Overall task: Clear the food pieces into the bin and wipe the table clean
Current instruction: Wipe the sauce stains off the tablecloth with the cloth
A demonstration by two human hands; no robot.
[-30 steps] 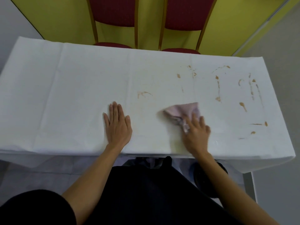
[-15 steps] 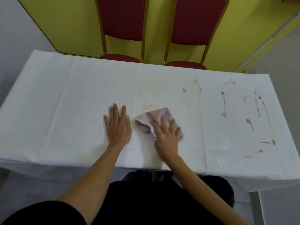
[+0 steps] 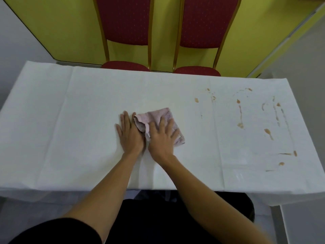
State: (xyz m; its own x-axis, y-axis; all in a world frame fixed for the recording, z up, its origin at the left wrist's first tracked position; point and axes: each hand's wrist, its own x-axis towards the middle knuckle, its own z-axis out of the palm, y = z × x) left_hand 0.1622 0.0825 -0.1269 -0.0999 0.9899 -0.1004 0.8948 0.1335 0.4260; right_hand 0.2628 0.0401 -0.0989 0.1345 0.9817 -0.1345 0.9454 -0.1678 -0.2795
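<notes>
A white-covered table [image 3: 79,120] fills the view. My right hand [image 3: 161,140] presses flat, fingers spread, on a crumpled pink cloth [image 3: 156,117] near the table's middle. My left hand [image 3: 129,134] lies flat on the tablecloth just left of the cloth, its inner fingers touching the cloth's edge. Several brown sauce smears [image 3: 240,125] and streaks [image 3: 268,132] mark the right part of the table. More brown spots [image 3: 196,100] sit toward the far right centre. No bin is in view.
Two red padded chairs with gold frames [image 3: 126,22] [image 3: 205,22] stand behind the table's far edge against a yellow wall. The table's near edge [image 3: 88,189] runs just in front of my dark-clothed body.
My right hand has slid the pink cloth leftward and slightly away across the table, over the brown smear near the middle, until it meets my left hand. My left hand has stayed flat in place.
</notes>
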